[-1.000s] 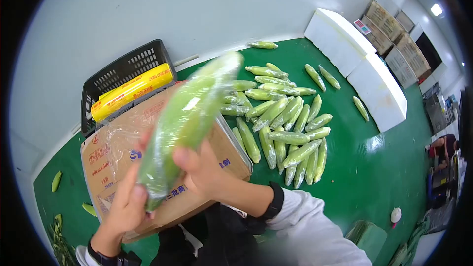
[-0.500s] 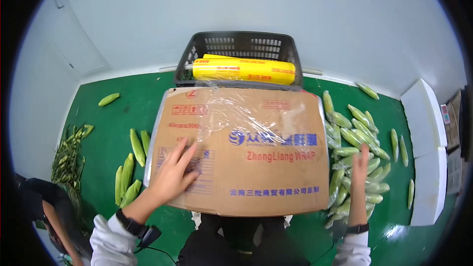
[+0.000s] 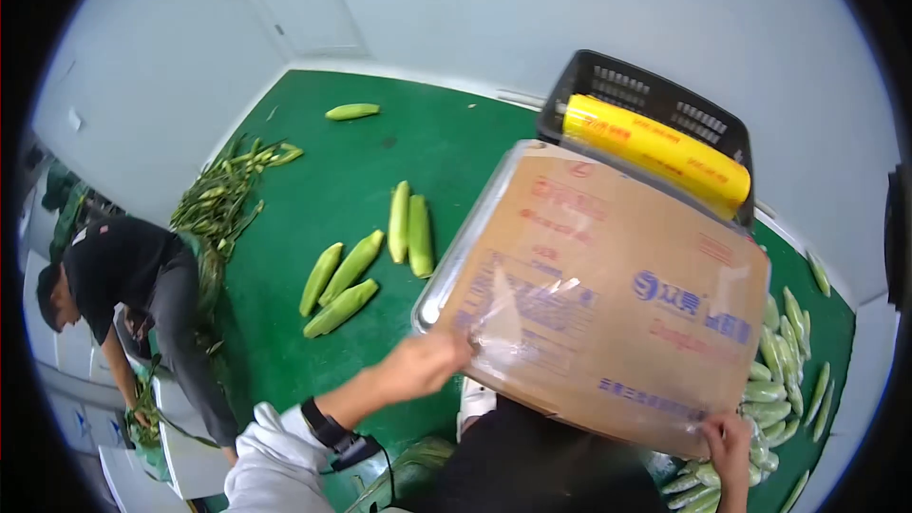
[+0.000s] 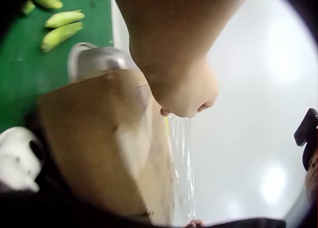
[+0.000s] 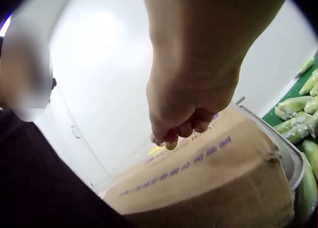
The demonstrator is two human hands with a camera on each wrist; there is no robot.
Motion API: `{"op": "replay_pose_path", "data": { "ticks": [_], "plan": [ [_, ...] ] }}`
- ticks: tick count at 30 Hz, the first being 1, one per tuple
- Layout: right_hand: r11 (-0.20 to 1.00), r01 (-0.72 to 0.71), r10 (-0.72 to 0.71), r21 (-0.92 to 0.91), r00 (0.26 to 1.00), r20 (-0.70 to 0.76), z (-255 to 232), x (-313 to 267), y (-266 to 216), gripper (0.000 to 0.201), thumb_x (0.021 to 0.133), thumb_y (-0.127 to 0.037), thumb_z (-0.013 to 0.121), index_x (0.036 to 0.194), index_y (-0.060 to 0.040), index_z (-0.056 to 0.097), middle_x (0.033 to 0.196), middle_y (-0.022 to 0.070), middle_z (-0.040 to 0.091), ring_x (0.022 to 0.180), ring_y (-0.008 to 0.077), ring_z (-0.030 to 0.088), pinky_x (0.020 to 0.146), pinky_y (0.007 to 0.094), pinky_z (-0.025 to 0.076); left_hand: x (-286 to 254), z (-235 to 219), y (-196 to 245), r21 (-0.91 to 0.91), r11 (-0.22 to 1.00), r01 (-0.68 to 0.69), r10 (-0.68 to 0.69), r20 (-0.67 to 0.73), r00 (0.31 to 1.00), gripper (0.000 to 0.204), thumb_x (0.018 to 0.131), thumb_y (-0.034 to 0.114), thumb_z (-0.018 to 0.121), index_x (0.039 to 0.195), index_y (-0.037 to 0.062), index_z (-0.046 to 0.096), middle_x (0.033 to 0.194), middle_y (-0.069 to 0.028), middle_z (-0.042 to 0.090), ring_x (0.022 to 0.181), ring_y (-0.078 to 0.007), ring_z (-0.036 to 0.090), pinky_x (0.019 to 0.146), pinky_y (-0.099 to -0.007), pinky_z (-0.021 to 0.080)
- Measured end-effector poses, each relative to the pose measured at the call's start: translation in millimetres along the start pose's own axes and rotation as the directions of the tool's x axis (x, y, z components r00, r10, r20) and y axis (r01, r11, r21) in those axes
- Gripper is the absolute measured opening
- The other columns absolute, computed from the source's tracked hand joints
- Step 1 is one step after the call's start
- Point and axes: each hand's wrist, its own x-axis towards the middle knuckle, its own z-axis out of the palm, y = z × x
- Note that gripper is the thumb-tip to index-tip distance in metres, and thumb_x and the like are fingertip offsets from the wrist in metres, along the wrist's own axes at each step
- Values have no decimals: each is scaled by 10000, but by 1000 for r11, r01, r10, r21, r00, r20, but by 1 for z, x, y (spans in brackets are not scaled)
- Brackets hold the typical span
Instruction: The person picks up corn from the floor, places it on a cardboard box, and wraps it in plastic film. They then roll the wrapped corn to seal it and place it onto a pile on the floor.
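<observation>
Head view, left hand (image 3: 423,361): at the cardboard's (image 3: 617,285) near left corner, our fingers are curled closed, pinching clear film (image 4: 183,153); in the left wrist view, the knuckles hide most fingertips.
Right hand (image 3: 730,446): at the near right corner, we pinch the film's other end with bent fingers; the lower picture edge cuts off our wrist.
Film: stretched between our hands, its outline hard to make out over the print.
Yellow roll (image 3: 655,152): in the black basket (image 3: 608,71), beyond the far edge, its lower side hidden.
</observation>
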Motion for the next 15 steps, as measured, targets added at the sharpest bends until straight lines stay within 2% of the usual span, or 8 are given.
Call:
{"op": "replay_pose_path", "data": {
  "ticks": [3,4,5,8,9,12,14,15],
  "plan": [
    [998,-22,18,57,998,57,27,-19,-3,36,760,-8,669,765,-4,633,676,83,596,598,167,541,561,283,411,-38,9,-12,-67,992,110,-124,-254,959,143,861,46,570,1003,43,583,903,-116,618,889,-329,622,796,-432,506],
    [999,-30,27,42,997,67,33,-20,-14,36,759,4,657,752,4,621,668,71,583,603,159,527,574,280,408,-49,12,-30,-158,907,391,-421,-345,839,166,872,47,543,1032,14,565,974,-152,600,941,-345,591,853,-460,469],
    [997,-57,54,54,997,54,37,-21,-16,37,755,8,659,750,5,623,665,69,578,602,157,524,570,281,405,-53,25,-73,-78,863,499,-449,-573,686,225,881,90,559,1083,-7,547,1065,-200,571,974,-368,563,860,-450,453],
    [992,-106,103,63,994,42,42,-16,-15,36,747,19,663,747,9,628,659,66,566,598,153,516,559,282,399,-52,48,-207,175,661,730,-621,-418,663,421,865,190,621,1247,48,511,1143,-239,562,1030,-433,538,905,-451,438],
    [993,-114,111,43,992,61,38,-15,-16,34,747,21,663,748,9,631,659,66,566,596,152,515,555,282,398,-55,68,-253,72,540,838,-806,-241,540,552,859,305,636,1329,79,456,1156,-256,583,1064,-445,551,925,-468,443],
    [984,-178,175,29,981,83,37,-17,-13,36,750,9,680,755,5,645,671,75,598,590,166,546,550,284,414,-50,125,-325,-83,232,969,-925,-328,193,942,772,462,702,1480,116,185,1149,-295,595,1053,-418,600,917,-471,470],
    [977,-214,211,20,973,89,36,-18,-17,58,751,-16,705,759,-5,648,674,85,620,592,197,585,557,294,439,-45,118,-332,-50,217,975,-931,-310,192,947,765,386,722,1479,84,178,1102,-256,632,967,-387,643,864,-440,508],
    [982,-188,189,-19,979,82,35,-17,-21,52,749,-10,702,763,-7,652,675,85,625,598,209,602,564,300,448,-48,111,-332,-270,200,942,-971,-181,154,919,761,361,727,1472,87,213,1146,-236,617,986,-359,637,851,-420,514]
  ]
}}
